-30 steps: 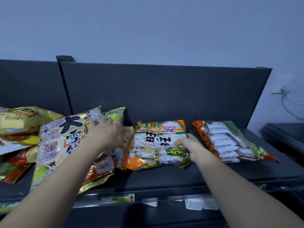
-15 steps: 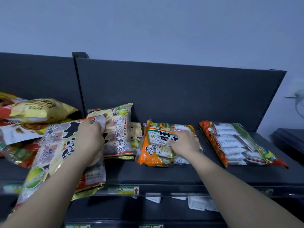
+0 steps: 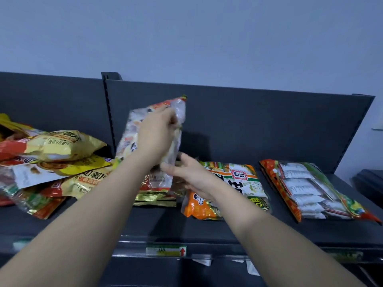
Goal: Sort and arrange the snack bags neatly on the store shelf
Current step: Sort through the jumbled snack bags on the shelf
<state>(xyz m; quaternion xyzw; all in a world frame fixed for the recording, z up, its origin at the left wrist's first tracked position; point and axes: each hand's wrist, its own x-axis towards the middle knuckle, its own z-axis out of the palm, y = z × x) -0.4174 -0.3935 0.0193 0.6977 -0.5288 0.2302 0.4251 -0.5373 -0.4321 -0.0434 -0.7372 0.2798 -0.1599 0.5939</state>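
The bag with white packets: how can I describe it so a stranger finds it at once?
On the dark shelf, go to the right end. The bag with white packets lies flat there, alone, right of the orange bag. Only it has a clear front showing rows of small white packets.

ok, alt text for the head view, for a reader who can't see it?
The left hand grips a clear snack bag upright above a dark shelf; the open right hand is just below it, over an orange bag. At left, yellow bags are heaped; at right, a bag of white packets lies flat.
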